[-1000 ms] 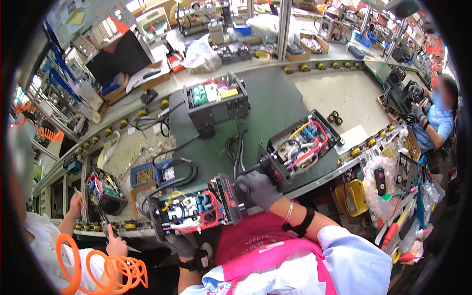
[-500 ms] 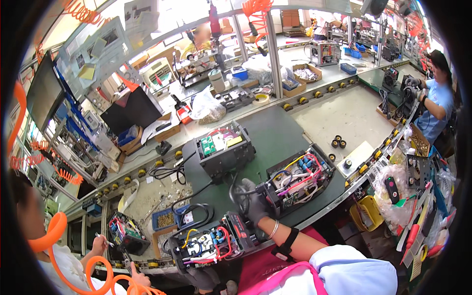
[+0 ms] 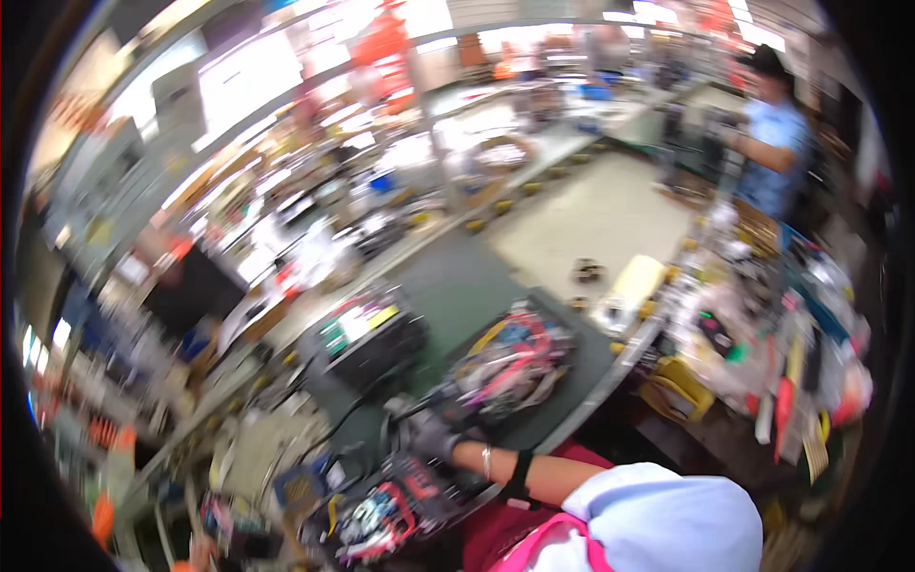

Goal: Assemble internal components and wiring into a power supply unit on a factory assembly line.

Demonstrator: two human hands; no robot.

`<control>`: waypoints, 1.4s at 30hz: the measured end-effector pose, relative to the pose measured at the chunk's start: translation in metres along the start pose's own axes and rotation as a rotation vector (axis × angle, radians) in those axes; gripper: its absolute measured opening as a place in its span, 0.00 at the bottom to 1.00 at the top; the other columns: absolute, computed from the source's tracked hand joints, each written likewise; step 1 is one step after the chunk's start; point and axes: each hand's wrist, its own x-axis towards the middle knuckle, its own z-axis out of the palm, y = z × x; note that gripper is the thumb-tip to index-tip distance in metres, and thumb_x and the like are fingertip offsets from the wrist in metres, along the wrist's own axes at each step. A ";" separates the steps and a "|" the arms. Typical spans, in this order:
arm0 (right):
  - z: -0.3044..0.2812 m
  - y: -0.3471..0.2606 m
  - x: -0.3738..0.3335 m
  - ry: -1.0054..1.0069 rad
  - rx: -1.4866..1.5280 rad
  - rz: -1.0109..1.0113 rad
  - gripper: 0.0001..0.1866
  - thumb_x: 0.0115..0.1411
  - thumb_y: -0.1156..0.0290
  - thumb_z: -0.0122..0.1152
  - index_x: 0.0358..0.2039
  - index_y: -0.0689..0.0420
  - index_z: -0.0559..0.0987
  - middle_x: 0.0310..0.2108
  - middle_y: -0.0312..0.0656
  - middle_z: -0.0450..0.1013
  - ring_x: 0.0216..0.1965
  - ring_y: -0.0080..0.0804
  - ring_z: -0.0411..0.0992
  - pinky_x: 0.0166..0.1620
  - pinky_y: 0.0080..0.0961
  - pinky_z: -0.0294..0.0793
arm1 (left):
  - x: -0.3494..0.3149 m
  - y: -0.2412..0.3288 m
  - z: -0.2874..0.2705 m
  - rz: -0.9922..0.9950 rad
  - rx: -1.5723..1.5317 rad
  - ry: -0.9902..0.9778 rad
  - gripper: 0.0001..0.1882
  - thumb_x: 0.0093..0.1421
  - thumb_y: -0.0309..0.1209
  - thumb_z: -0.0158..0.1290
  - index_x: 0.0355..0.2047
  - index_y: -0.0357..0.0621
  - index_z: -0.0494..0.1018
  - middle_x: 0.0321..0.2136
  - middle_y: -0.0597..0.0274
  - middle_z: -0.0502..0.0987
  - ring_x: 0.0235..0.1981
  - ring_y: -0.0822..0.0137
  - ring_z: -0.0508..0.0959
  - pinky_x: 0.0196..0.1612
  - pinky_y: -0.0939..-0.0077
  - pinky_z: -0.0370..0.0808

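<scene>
The picture is smeared by motion. My right hand (image 3: pixel 431 436), in a grey glove, is closed around a bundled black cable (image 3: pixel 389 437) between the open-topped units; its fingertips are blurred. Just below it lies the nearest unit (image 3: pixel 381 515), a black-cased device with red and blue wires and white parts showing. Beyond the hand to the right sits a second unit (image 3: pixel 515 357) with pink, yellow and blue wiring. A third black unit (image 3: pixel 376 343), with a green board and a yellow patch on top, stands farther left. My left hand is out of sight.
The units rest on a dark green mat (image 3: pixel 467 272). A roller-edged line runs beyond. At right are a yellow bin (image 3: pixel 677 389), plastic bags (image 3: pixel 739 357) and tools. A co-worker in blue (image 3: pixel 774 143) works at far right. A blue parts tray (image 3: pixel 303 484) lies left.
My view has swung, so the bench has shifted left and down in the picture. My right hand stays by the cable and nearest unit. My left hand, earlier under that unit's near edge, no longer shows.
</scene>
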 end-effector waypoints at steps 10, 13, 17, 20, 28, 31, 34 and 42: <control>0.020 0.000 -0.006 -0.284 0.113 -0.300 0.27 0.74 0.60 0.36 0.69 0.58 0.52 0.60 0.54 0.66 0.60 0.48 0.66 0.64 0.36 0.63 | 0.020 0.020 0.096 0.021 0.060 -0.412 0.39 0.60 0.47 0.56 0.64 0.39 0.57 0.58 0.51 0.68 0.56 0.57 0.72 0.59 0.58 0.70; 0.017 -0.012 0.013 -0.296 0.150 -0.290 0.33 0.73 0.47 0.26 0.66 0.61 0.57 0.56 0.61 0.67 0.59 0.51 0.67 0.62 0.39 0.64 | 0.020 0.022 0.103 0.026 0.054 -0.466 0.39 0.59 0.46 0.57 0.64 0.39 0.57 0.58 0.51 0.69 0.55 0.57 0.72 0.58 0.59 0.70; -0.006 -0.049 0.008 -0.451 0.423 0.310 0.44 0.69 0.35 0.30 0.43 0.69 0.76 0.40 0.62 0.74 0.45 0.53 0.73 0.54 0.40 0.68 | 0.022 0.022 0.110 0.027 0.060 -0.532 0.39 0.59 0.46 0.58 0.64 0.39 0.58 0.58 0.51 0.69 0.55 0.57 0.73 0.58 0.59 0.70; -0.034 -0.049 -0.034 -0.455 0.458 0.353 0.45 0.65 0.32 0.37 0.48 0.68 0.76 0.48 0.55 0.74 0.47 0.47 0.74 0.54 0.39 0.69 | 0.024 0.021 0.115 0.020 0.065 -0.567 0.39 0.58 0.46 0.59 0.63 0.39 0.58 0.57 0.51 0.69 0.55 0.58 0.73 0.58 0.59 0.70; -0.144 -0.016 -0.181 0.215 0.084 -0.354 0.24 0.59 0.64 0.66 0.54 0.58 0.73 0.55 0.46 0.70 0.59 0.46 0.66 0.62 0.40 0.65 | 0.022 0.015 0.134 -0.006 0.084 -0.724 0.39 0.57 0.46 0.60 0.63 0.39 0.60 0.57 0.51 0.70 0.54 0.58 0.73 0.57 0.60 0.71; -0.197 0.001 -0.181 0.822 -0.174 -0.083 0.42 0.49 0.60 0.75 0.62 0.56 0.66 0.58 0.46 0.67 0.62 0.43 0.65 0.63 0.40 0.64 | 0.018 0.017 0.146 0.000 0.086 -0.798 0.39 0.57 0.45 0.61 0.62 0.39 0.60 0.57 0.51 0.70 0.54 0.58 0.74 0.57 0.60 0.71; -0.238 0.028 -0.157 0.782 -0.234 0.110 0.53 0.44 0.59 0.79 0.68 0.53 0.57 0.61 0.47 0.65 0.63 0.41 0.63 0.65 0.39 0.63 | 0.014 0.019 0.161 0.013 0.072 -0.869 0.39 0.56 0.45 0.61 0.62 0.39 0.61 0.56 0.51 0.71 0.54 0.58 0.74 0.57 0.61 0.71; -0.216 0.071 -0.115 0.657 0.479 0.118 0.43 0.53 0.72 0.73 0.66 0.51 0.59 0.57 0.42 0.66 0.58 0.31 0.66 0.61 0.31 0.68 | 0.011 0.021 0.189 0.023 0.067 -0.984 0.39 0.55 0.45 0.63 0.61 0.39 0.62 0.56 0.51 0.71 0.53 0.59 0.74 0.56 0.61 0.72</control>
